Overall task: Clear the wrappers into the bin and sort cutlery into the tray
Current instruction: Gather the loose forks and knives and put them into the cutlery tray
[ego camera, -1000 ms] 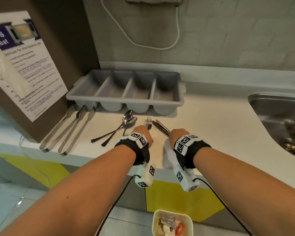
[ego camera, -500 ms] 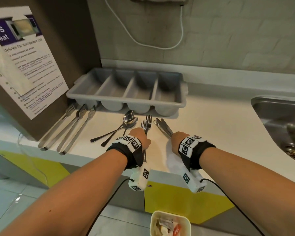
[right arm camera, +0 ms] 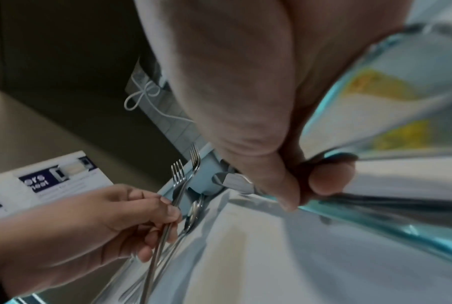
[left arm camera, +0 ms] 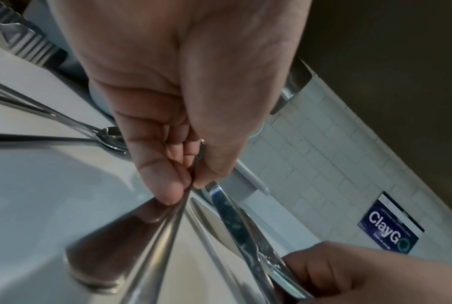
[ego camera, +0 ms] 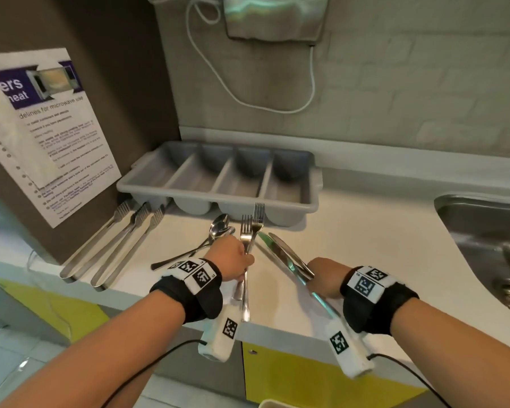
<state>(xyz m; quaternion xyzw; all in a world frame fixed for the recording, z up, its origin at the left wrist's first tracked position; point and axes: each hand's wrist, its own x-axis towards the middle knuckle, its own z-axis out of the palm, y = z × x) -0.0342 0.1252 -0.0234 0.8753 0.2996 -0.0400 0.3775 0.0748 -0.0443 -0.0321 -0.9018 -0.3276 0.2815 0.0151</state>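
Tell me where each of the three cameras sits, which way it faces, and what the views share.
Head: worn above, facing forward and down at the tray and counter; both forearms show.
Left wrist: under the palm, facing along the left hand pinching two forks.
Right wrist: facing along the right hand gripping the knives.
Shared: forks and knives appear in all three.

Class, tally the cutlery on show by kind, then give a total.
Forks: 2, in the left hand
Knives: 2, in the right hand
Spoons: 2, on the counter
Ridge-ended pieces, far left, kind unclear: 3
Total: 9
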